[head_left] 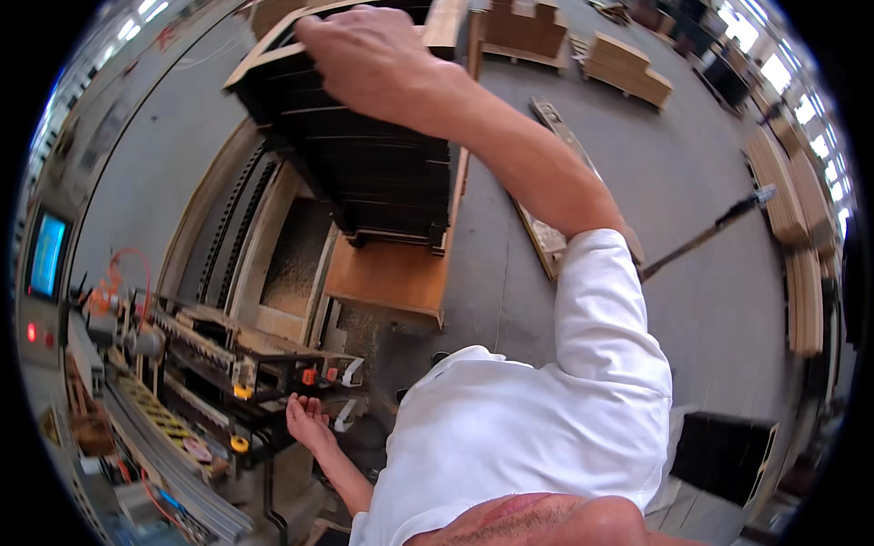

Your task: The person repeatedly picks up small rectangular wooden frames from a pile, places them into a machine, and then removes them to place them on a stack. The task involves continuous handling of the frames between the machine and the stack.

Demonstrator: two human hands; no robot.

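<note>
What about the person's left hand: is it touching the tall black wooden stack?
No: the left hand is low by the metal machine, apart from the stack.

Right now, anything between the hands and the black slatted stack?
Nothing visible for the right hand: it's at the top of the black slatted stack. From the left hand, the machine's end and brown wooden bench appear in between.
</note>
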